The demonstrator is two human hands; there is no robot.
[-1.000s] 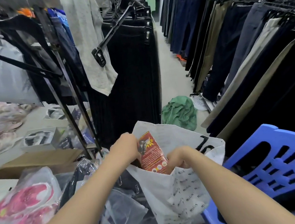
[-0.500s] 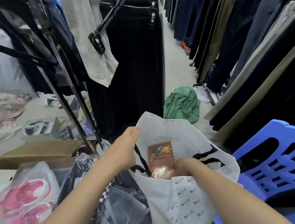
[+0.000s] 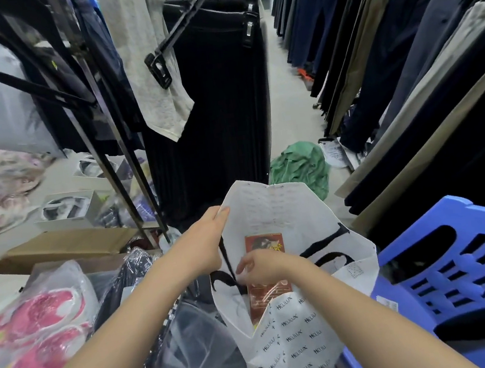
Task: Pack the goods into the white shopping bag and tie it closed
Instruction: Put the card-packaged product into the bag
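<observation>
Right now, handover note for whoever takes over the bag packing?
Left hand: fingers pinch the white shopping bag at its left rim, holding the mouth open.
Right hand: over the open mouth, in front of the red packet; whether it grips anything, cannot tell.
Red packet: upright inside the bag, top part showing.
Bag: leans against the blue plastic chair, black handles loose.
Done: red packet in.
Left: any further goods, then tie the bag closed.

A packet (image 3: 268, 283) stands in the bag (image 3: 295, 341), chair (image 3: 457, 274) to its right, wrapped shoes (image 3: 36, 325) left
</observation>
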